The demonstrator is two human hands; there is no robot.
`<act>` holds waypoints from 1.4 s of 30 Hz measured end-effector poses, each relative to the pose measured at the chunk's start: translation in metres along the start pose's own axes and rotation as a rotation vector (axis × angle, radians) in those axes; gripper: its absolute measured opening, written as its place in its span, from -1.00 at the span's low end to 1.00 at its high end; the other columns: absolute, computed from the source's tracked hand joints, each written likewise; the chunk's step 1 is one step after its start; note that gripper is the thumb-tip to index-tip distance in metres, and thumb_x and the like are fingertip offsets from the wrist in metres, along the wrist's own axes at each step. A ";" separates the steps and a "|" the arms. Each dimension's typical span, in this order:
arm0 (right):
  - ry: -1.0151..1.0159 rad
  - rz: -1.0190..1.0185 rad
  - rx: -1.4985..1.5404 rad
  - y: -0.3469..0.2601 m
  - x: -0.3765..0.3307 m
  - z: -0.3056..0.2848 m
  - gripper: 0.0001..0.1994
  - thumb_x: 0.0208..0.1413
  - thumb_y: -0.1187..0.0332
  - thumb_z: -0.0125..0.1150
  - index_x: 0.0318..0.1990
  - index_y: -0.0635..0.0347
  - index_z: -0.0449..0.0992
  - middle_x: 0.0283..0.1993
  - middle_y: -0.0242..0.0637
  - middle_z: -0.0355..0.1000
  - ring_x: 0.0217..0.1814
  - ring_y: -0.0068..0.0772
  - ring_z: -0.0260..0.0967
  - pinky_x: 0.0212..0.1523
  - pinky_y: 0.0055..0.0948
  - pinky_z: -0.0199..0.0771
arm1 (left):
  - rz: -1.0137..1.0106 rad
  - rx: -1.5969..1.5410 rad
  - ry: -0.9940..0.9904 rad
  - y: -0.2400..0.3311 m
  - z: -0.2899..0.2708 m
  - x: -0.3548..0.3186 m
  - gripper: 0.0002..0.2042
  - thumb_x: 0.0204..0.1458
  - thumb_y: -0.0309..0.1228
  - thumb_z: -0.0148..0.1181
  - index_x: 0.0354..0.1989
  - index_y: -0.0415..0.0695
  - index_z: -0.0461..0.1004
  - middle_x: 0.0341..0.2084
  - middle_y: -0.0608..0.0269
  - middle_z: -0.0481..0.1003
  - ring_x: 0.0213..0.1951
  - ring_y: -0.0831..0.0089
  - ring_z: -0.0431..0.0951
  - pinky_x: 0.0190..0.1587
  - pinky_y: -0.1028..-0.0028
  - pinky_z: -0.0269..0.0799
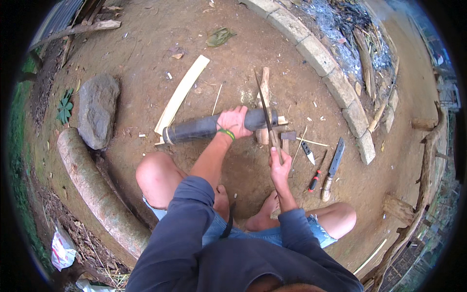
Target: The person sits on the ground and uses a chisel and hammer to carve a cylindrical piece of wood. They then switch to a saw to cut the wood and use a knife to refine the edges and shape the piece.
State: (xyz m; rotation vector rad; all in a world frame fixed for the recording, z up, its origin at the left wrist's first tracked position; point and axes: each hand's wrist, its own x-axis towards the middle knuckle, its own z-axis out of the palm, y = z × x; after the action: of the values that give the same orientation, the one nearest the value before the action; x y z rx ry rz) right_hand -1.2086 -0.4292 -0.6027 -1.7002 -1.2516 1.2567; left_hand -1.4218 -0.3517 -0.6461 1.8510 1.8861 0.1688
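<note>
Crosswise, tube (204,127) under both hands.

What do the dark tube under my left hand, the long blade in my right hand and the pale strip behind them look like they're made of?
Dark tube: probably bamboo, dull blackish skin, pale core at the end.
Long blade: dark, thin, likely steel, with a wooden-looking handle in the right hand.
Pale strip: split wood or bamboo, raw cream surface.
</note>
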 end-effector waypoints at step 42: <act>0.139 -0.020 0.233 -0.039 -0.042 -0.078 -0.64 0.30 0.20 0.13 -0.53 0.13 0.30 -0.70 -0.50 0.15 -0.68 -0.68 0.02 -0.65 -0.57 -0.06 | -0.015 0.214 0.234 -0.025 0.008 -0.075 -0.04 -0.35 -0.11 0.55 0.33 -0.02 0.18 0.19 0.24 0.31 0.21 0.16 0.28 0.34 0.06 0.06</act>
State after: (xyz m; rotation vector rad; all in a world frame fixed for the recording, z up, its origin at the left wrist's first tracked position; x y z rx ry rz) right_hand -1.1498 -0.4545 -0.5307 -1.5732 -0.9977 1.2005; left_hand -1.4441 -0.4284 -0.6448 2.0318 2.1492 0.1922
